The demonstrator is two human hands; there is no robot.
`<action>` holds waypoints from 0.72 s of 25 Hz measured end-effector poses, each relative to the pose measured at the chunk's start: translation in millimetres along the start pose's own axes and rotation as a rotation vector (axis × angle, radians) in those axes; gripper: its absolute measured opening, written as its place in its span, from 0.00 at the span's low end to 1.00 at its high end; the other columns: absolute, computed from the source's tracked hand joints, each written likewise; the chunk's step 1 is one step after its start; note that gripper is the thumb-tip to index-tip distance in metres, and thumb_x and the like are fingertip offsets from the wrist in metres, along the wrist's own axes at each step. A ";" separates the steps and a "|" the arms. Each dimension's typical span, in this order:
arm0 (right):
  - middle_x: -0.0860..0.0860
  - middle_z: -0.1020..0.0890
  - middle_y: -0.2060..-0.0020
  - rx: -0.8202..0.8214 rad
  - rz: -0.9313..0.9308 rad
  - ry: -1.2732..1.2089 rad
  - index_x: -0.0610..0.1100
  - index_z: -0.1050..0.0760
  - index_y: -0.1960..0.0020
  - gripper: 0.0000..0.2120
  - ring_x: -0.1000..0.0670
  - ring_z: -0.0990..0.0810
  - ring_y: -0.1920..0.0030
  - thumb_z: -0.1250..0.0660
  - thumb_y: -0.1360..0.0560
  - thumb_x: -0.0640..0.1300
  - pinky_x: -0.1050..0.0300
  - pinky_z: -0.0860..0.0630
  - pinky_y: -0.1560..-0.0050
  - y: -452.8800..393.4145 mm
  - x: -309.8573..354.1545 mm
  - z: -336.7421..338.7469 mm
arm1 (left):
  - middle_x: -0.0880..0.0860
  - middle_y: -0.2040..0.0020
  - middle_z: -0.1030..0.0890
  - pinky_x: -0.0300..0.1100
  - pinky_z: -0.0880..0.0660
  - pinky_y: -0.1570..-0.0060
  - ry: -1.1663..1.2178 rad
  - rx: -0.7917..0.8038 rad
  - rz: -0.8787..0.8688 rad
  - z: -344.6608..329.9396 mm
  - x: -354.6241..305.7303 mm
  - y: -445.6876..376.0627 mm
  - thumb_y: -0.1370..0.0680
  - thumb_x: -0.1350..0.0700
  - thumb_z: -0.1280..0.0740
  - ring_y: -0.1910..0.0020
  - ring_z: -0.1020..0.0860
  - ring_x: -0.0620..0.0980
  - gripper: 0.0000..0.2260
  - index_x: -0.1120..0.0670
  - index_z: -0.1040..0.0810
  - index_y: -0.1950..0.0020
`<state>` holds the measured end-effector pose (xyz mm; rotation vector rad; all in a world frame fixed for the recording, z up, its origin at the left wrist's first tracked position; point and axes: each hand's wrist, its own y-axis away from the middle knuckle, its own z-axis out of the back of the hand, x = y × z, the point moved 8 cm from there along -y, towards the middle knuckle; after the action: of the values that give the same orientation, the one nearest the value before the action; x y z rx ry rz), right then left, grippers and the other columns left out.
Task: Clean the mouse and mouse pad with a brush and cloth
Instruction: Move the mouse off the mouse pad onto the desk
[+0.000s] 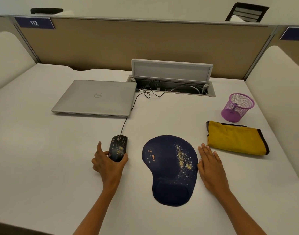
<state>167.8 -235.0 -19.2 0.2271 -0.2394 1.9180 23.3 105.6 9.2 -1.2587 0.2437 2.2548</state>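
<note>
A black wired mouse (118, 146) speckled with yellow crumbs sits on the white desk, left of the pad. My left hand (107, 162) grips its rear end, thumb on one side and fingers on the other. The dark blue mouse pad (169, 168) with a wrist rest lies in the middle, with crumbs scattered over its right half. My right hand (210, 164) lies flat on the desk against the pad's right edge, fingers straight. A folded yellow cloth (236, 138) lies to the right. A purple mesh cup (236, 107) behind it holds a small brush.
A closed silver laptop (96, 97) lies at the back left, and the mouse cable (128, 114) runs past it to an open cable hatch (172, 80). A tan partition (145, 43) closes the desk's far side.
</note>
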 end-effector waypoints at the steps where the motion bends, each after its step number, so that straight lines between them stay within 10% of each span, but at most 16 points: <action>1: 0.48 0.44 0.24 0.000 0.001 -0.002 0.46 0.47 0.25 0.24 0.49 0.47 0.24 0.49 0.20 0.47 0.55 0.54 0.25 0.2 0.3 0.2 | 0.60 0.40 0.27 0.55 0.39 0.37 -0.002 0.002 0.001 -1.1 -0.8 0.7 0.35 0.54 0.22 0.38 0.35 0.58 0.44 0.55 0.43 0.26; 12: 0.49 0.43 0.25 -0.012 0.000 -0.026 0.46 0.47 0.25 0.24 0.50 0.46 0.24 0.49 0.20 0.48 0.56 0.54 0.25 1.5 1.2 1.3 | 0.62 0.35 0.33 0.59 0.37 0.42 -0.239 0.000 -0.012 -1.5 -7.9 17.4 0.33 0.42 0.28 0.37 0.35 0.62 0.42 0.56 0.43 0.26; 18: 0.49 0.46 0.24 0.002 0.007 -0.026 0.46 0.49 0.25 0.24 0.50 0.49 0.24 0.50 0.19 0.48 0.56 0.55 0.25 0.1 0.8 -1.0 | 0.58 0.36 0.29 0.48 0.37 0.40 -0.275 0.142 -0.634 -18.6 -59.3 74.8 0.26 0.38 0.40 0.38 0.33 0.53 0.30 0.56 0.33 0.31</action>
<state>167.4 -234.0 -19.9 0.2527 -0.2559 1.9233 21.5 13.6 40.7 -0.7901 -0.0903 1.7880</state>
